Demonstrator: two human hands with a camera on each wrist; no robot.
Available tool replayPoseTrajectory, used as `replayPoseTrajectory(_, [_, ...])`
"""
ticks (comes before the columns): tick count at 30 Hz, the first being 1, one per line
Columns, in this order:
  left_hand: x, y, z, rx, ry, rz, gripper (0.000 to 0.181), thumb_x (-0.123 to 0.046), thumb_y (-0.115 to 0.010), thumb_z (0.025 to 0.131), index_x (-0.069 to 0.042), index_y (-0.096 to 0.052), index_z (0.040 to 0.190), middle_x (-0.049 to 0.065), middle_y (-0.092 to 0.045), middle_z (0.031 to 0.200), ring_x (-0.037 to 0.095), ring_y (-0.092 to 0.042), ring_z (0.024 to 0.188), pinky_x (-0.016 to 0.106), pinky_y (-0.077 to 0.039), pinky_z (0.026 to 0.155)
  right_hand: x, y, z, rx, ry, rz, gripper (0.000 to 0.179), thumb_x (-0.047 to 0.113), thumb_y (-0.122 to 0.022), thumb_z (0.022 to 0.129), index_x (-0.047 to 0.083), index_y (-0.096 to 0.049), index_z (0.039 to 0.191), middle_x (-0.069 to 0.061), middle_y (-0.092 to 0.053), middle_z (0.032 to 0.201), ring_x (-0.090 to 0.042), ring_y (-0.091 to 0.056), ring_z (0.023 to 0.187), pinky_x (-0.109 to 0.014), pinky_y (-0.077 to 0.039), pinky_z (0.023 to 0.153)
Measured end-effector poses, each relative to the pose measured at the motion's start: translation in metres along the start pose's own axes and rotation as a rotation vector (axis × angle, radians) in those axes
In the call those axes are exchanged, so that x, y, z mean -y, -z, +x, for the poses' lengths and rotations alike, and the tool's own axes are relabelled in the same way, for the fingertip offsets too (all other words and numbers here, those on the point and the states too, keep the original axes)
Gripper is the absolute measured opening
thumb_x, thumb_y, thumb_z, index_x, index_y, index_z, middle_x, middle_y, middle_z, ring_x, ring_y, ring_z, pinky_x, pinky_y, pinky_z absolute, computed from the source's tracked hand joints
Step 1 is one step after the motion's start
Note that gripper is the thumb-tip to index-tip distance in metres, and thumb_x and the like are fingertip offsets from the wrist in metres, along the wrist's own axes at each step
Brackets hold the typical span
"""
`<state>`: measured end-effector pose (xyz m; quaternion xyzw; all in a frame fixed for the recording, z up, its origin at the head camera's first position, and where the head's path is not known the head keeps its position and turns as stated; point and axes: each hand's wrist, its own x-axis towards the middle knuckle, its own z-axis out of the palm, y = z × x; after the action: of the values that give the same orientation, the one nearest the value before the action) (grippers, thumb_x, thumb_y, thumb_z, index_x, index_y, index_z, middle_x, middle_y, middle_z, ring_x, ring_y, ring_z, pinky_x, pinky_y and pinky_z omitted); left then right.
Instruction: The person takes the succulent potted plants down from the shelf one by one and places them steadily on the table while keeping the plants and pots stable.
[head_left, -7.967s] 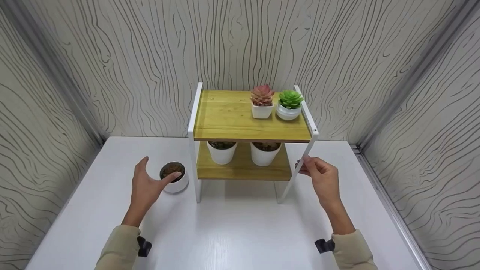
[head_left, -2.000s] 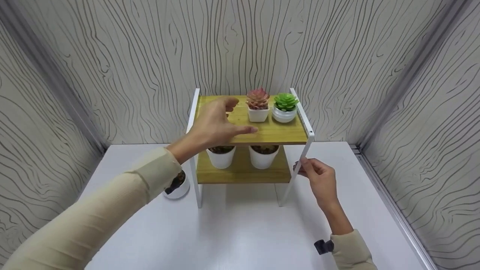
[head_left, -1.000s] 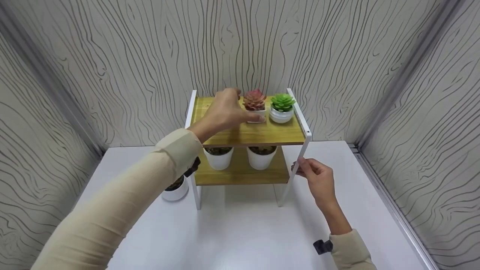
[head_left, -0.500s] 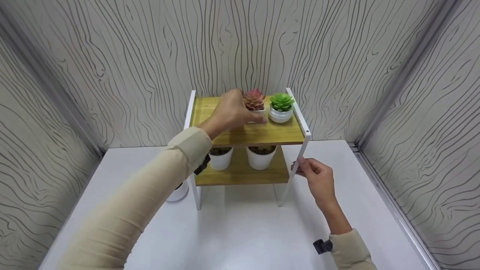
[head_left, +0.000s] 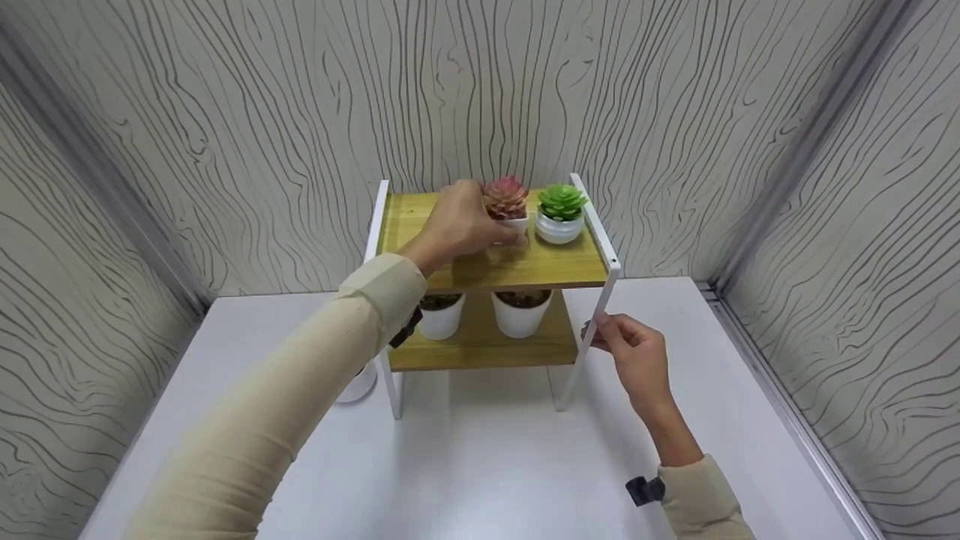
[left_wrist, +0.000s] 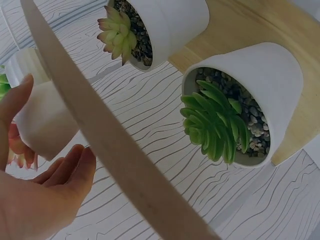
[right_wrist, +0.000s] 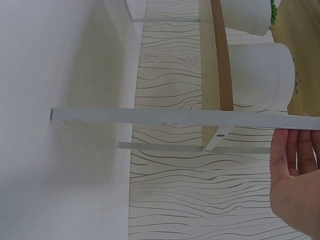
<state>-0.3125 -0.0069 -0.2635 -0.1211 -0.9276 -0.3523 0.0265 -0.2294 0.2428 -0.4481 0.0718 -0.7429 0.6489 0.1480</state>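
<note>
On the right half of the two-tier shelf's top board [head_left: 547,266], my left hand [head_left: 459,217] grips a small white square pot with a red succulent [head_left: 507,199]. The left wrist view shows its thumb on one side of the white pot [left_wrist: 44,122] and the fingers on the other; whether the base touches the board I cannot tell. Just right stands a green succulent [head_left: 560,215] in a round white pot. My right hand [head_left: 637,356] holds the shelf's white right front leg [head_left: 583,352], thumb in front, fingers partly behind. In the right wrist view those fingers [right_wrist: 291,152] lie against the leg.
Two larger white pots, a left one [head_left: 441,321] and a right one [head_left: 521,316], stand on the lower board [head_left: 487,355]. Another white pot [head_left: 358,386] on the white table [head_left: 480,465] is partly hidden by the left sleeve. A patterned wall [head_left: 480,90] rises behind.
My left hand has moved from beside the pot on the table, up over the top board, and taken hold of the red succulent's pot. My right hand has stayed at the leg.
</note>
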Motion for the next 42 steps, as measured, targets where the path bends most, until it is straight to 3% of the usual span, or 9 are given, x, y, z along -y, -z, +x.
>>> replayPoseTrajectory(8, [-0.0005, -0.0025, 0.0014, 0.004, -0.012, -0.024, 0.052, -0.033, -0.086, 0.057, -0.008, -0.058, 0.094, 0.001, -0.059, 0.086, 0.015, -0.054, 0.076, 0.024, -0.048, 0.067, 0.0033, -0.0017, -0.0001, -0.016, -0.012, 0.011, 0.033, 0.033, -0.057, 0.09, 0.003, -0.068, 0.095, -0.013, -0.067, 0.091, -0.024, -0.065, 0.087, -0.03, -0.052, 0.08])
replayPoseTrajectory(16, [0.0006, -0.0041, 0.0019, -0.012, 0.031, -0.1, 0.055, -0.029, -0.088, 0.055, -0.008, -0.058, 0.096, 0.0, -0.059, 0.088, 0.015, -0.054, 0.078, 0.023, -0.047, 0.071, 0.0015, 0.0002, 0.0018, 0.01, -0.006, 0.005, 0.03, 0.028, -0.055, 0.092, 0.001, -0.067, 0.095, -0.013, -0.067, 0.09, -0.024, -0.066, 0.086, -0.03, -0.052, 0.079])
replayPoseTrajectory(30, [0.0032, -0.0061, 0.0026, -0.016, 0.069, -0.154, 0.045, -0.029, -0.087, 0.057, -0.007, -0.063, 0.088, 0.002, -0.063, 0.079, 0.015, -0.059, 0.058, 0.024, -0.049, 0.053, 0.0033, -0.0017, -0.0005, -0.015, -0.005, 0.004, 0.034, 0.035, -0.056, 0.09, 0.004, -0.068, 0.094, -0.012, -0.066, 0.09, -0.024, -0.065, 0.087, -0.03, -0.052, 0.08])
replayPoseTrajectory(37, [0.0016, -0.0083, 0.0026, -0.03, 0.078, -0.138, 0.044, -0.029, -0.088, 0.056, -0.008, -0.064, 0.087, 0.001, -0.063, 0.08, 0.014, -0.056, 0.064, 0.023, -0.047, 0.054, 0.0088, -0.001, -0.0034, -0.003, -0.012, 0.004, 0.031, 0.032, -0.056, 0.09, 0.003, -0.068, 0.095, -0.013, -0.066, 0.091, -0.024, -0.065, 0.087, -0.03, -0.051, 0.08])
replayPoseTrajectory(42, [0.0021, -0.0087, 0.0023, -0.015, 0.093, -0.175, 0.043, -0.028, -0.087, 0.057, -0.007, -0.065, 0.087, 0.002, -0.064, 0.076, 0.017, -0.061, 0.057, 0.026, -0.05, 0.05, 0.0022, -0.001, -0.0023, -0.019, -0.009, 0.016, 0.033, 0.035, -0.057, 0.089, 0.004, -0.068, 0.094, -0.012, -0.066, 0.091, -0.025, -0.065, 0.087, -0.03, -0.052, 0.08])
